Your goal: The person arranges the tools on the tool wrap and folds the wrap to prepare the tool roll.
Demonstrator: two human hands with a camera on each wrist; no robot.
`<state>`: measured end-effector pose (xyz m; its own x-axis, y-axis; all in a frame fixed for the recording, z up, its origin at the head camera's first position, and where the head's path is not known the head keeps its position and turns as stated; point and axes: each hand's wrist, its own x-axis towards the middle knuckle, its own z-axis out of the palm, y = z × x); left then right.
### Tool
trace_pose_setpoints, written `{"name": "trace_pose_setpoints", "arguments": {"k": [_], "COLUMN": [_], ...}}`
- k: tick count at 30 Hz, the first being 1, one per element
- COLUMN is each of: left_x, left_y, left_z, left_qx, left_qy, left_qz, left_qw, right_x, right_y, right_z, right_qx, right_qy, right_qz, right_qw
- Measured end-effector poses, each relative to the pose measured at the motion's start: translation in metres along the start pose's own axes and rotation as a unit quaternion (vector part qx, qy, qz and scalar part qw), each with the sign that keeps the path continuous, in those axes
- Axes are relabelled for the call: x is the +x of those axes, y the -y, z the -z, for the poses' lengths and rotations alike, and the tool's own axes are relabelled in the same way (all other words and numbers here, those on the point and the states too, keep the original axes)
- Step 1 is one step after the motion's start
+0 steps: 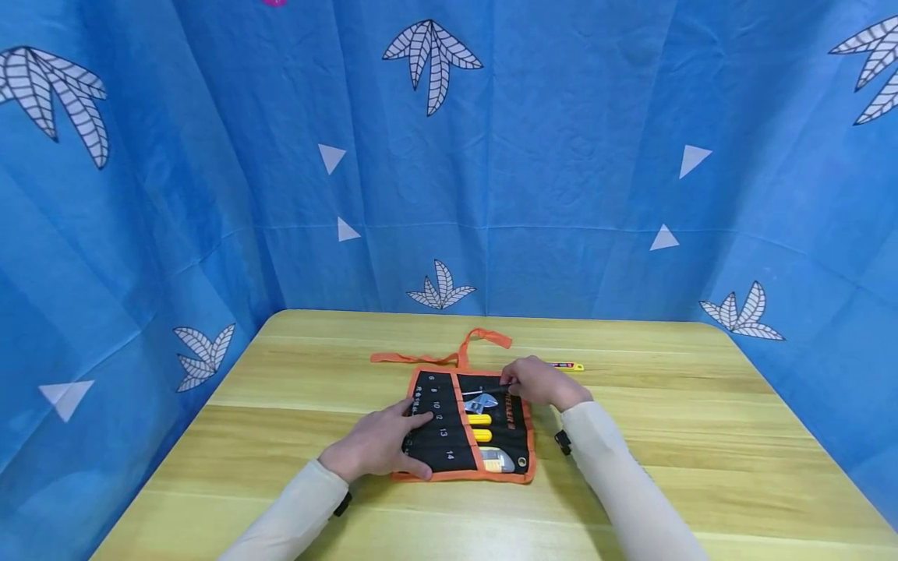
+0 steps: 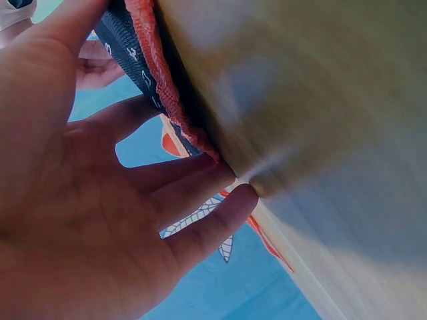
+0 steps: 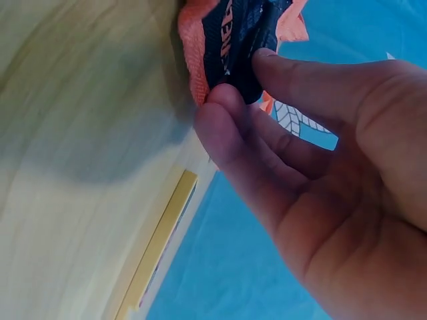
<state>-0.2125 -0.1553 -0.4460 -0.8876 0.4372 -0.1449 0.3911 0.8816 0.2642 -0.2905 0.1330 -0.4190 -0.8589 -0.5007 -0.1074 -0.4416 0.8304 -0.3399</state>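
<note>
A black tool roll (image 1: 435, 436) with orange edging lies unrolled on the table, white numbers printed along its pockets. My left hand (image 1: 382, 440) rests on its left part, fingers spread, fingertips along the orange edge in the left wrist view. At the roll's upper right, my right hand (image 1: 536, 382) pinches the black handle of a screwdriver (image 3: 248, 83) between thumb and fingers. Its thin metal shaft runs left toward a pocket. Below it, an adjustable wrench (image 1: 481, 403), two yellow handles (image 1: 480, 419) and a utility knife (image 1: 496, 460) poke out of the pockets.
Behind the roll, its orange tie strap (image 1: 421, 358) trails across the wooden table (image 1: 666, 421). Past my right hand lies a slim yellow item (image 1: 577, 366) with a red and dark label. A blue patterned curtain (image 1: 575, 156) hangs around the table.
</note>
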Motion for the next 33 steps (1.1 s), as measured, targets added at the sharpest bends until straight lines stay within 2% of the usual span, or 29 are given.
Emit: {"name": "trace_pose_setpoints", "arguments": {"k": [15,22,33], "left_x": [-0.001,-0.002,-0.003], "left_y": [0.001,0.001,0.0], "left_z": [-0.001,-0.001,-0.001], "left_qx": [0.004,0.004,0.002], "left_qy": [0.0,-0.001,0.0], "left_qz": [0.0,0.001,0.0], "left_qw": [1.0,1.0,1.0], "right_x": [0.01,0.014,0.018], "right_y": [0.011,0.016,0.027], "right_z": [-0.009,-0.012,-0.019], "right_qx": [0.015,0.006,0.027], "right_qy": [-0.014,-0.016,-0.026], "right_qz": [0.006,-0.007,-0.024], "right_qw": [0.9998,0.9998,0.999]}}
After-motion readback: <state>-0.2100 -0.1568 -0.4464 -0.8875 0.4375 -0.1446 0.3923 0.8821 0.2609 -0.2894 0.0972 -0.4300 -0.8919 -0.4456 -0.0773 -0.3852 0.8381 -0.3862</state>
